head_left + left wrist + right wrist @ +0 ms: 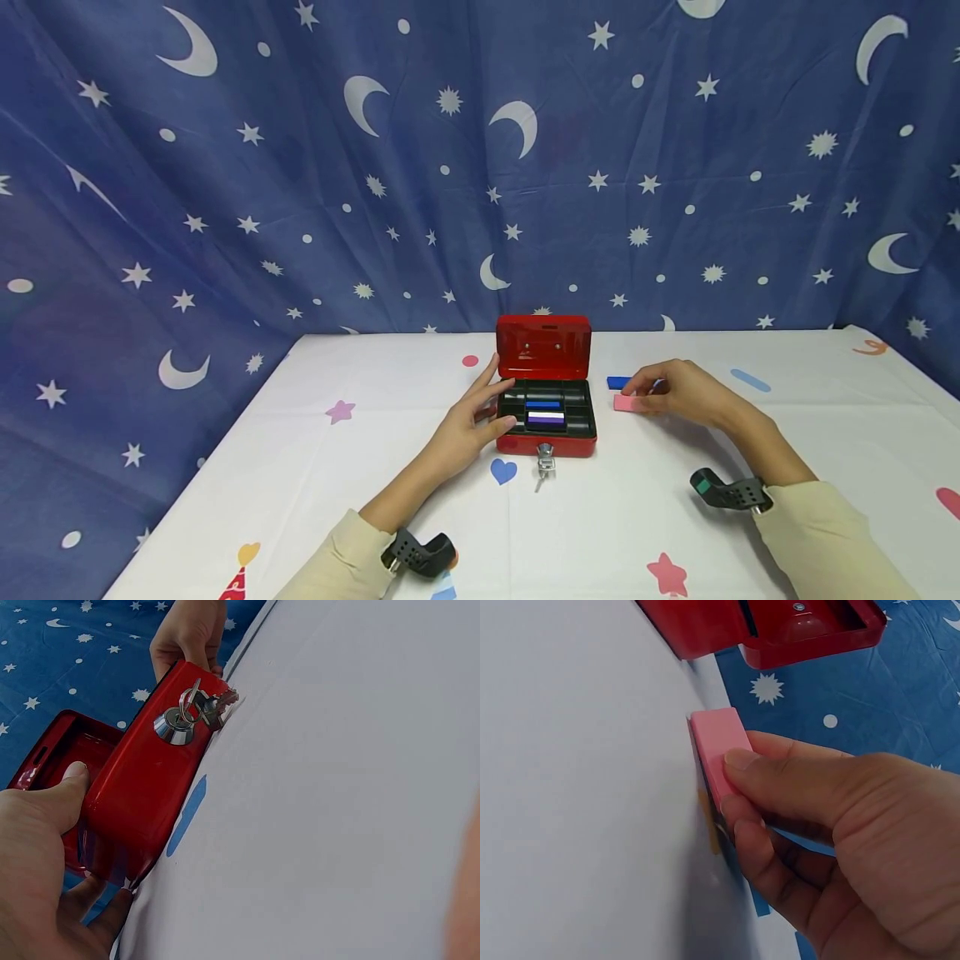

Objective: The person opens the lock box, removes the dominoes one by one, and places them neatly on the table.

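L hand (474, 423): fingers spread, touching red cash box (573, 447) | R hand (681, 393): thumb+fingers pinch pink block (622, 403) nr blue block (617, 382)

Red box (576, 447), five o'clock: looks shiny metal. Pink block (622, 403), four o'clock: smooth, dull. Curtain (480, 171), twelve o'clock: cloth.

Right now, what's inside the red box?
The red box holds a black tray with compartments. In its middle lie a blue piece and something white and purple. Anything under the tray can't be seen, because the tray covers it.
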Available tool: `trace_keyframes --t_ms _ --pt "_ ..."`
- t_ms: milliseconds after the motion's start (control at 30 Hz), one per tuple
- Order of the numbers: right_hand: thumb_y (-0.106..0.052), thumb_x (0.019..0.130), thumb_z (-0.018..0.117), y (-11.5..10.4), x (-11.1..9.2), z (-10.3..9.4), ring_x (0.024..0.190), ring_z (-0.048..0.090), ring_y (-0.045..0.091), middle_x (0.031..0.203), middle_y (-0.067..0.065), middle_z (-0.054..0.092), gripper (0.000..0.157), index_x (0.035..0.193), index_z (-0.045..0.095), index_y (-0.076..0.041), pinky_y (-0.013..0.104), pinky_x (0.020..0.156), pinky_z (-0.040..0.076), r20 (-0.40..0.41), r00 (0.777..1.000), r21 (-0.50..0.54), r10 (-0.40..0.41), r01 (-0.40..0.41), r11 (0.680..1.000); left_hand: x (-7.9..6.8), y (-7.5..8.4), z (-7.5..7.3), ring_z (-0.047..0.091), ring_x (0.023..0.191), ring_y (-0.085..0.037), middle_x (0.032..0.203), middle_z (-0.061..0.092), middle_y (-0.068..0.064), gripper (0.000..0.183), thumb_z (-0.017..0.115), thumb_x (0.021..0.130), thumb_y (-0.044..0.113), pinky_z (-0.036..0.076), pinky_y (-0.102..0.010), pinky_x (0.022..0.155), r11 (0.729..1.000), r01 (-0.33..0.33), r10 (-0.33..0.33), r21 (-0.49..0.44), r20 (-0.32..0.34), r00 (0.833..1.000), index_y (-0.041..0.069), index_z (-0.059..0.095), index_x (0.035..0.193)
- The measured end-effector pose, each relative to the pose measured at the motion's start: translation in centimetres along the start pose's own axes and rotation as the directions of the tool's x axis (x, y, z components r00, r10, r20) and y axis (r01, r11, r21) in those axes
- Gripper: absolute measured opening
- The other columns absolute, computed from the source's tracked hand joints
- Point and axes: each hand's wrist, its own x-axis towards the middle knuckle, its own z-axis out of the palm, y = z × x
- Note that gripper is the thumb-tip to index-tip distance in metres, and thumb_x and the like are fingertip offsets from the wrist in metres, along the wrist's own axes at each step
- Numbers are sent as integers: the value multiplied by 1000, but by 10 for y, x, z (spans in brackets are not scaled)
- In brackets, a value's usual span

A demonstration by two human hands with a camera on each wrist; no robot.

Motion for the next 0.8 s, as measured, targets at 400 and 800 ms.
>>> trace_keyframes --t_ms 400,800 --pt "-9 80 76 2 4 6 69 53 15 85 -1 63 12 92 75 -12 28 60 47 -96 995 -77 12 -20 997 1 -9 0 25 141 -28 158 13 10 58 68 89 17 40 -43 103 1000 -14 15 21 -11 1000 10 46 142" --pt "-5 81 74 3 5 9 74 49 17 84 -2 63 11 87 75 -13 28 62 44 -123 992 -119 -22 8 993 1 -8 0 24 141 -28 158 13 11 58 68 89 17 41 -42 102 999 -6 7 37 -16 1000 10 46 143"
